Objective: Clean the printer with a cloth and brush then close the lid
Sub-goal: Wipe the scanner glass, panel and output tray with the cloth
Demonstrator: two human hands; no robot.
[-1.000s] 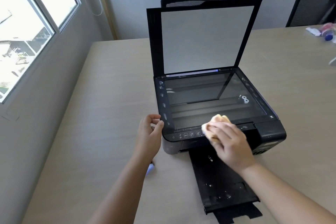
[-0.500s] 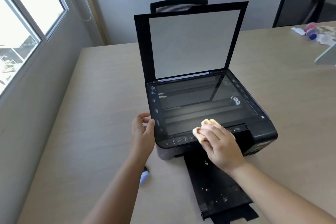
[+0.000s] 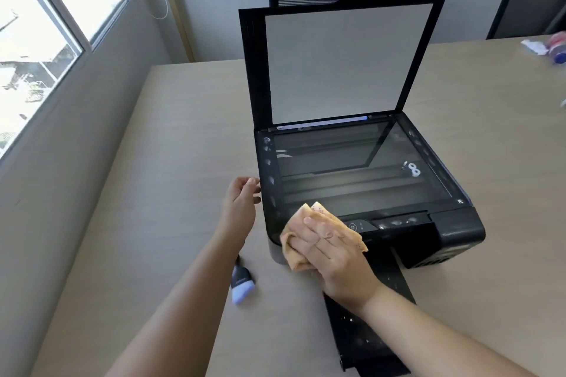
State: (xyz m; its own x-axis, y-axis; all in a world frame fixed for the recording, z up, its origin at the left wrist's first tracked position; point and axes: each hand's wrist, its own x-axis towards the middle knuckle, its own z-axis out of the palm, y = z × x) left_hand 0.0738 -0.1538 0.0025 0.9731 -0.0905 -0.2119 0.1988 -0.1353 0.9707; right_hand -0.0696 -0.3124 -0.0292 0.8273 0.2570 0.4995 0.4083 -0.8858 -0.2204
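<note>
So the black printer sits on a light wood-grain table, roughly mid-table and closer to the near edge than the far one, with its lid propped wide open and standing nearly upright at the back, pale underside facing the camera. The scanner glass is exposed and has a few whitish smudges on it, plus marks down the left strip of the frame. The right hand is pressed flat, fingers together, on top of a bunched-up tan cloth right at the printer's front-left corner, covering the left end of the control panel, so it's clamping the cloth against the printer rather than pinching it. The left hand is just beside the printer's left side, fingers loosely curled and fingertips right at the edge; can't tell if they actually touch it, and it isn't gripping anything. The brush, dark handle with a pale bluish-white head, lies on the table near the front edge, left of the printer and partly tucked under the left forearm. The paper output tray sticks out toward the near edge and looks speckled with white dust. Over by the far right corner of the table there's some blurry clutter, and two dark chairs sit behind the far edge.
</note>
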